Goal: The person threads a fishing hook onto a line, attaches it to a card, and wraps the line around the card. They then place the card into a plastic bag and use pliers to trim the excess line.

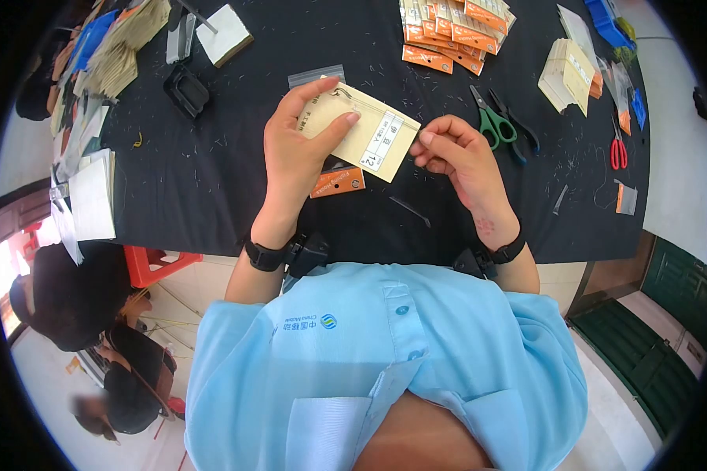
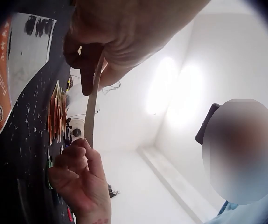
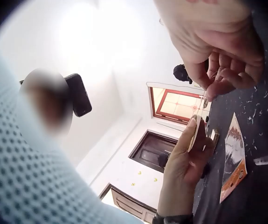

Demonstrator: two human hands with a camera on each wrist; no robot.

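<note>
My left hand (image 1: 302, 145) grips a cream card (image 1: 369, 129) at its left end, thumb on the printed face and fingers behind. A white label with "12" is on the card, and small dark hooks (image 1: 339, 93) lie near its upper left. At the card's right corner my right hand (image 1: 463, 161) has its fingers curled, thumb and forefinger pinched together. A fine clear line (image 3: 215, 73) shows among those fingers in the right wrist view. Partly hidden below the left hand lies a clear packet with an orange "Fishing Hooks" band (image 1: 339, 183).
Green-handled scissors (image 1: 495, 125) and dark pliers (image 1: 518, 125) lie beyond my right hand. Orange-banded packets (image 1: 456, 31) are piled at the back. More cards (image 1: 565, 74) and red scissors (image 1: 618, 153) are at right. A black tray (image 1: 186, 90) sits left; line scraps dot the black cloth.
</note>
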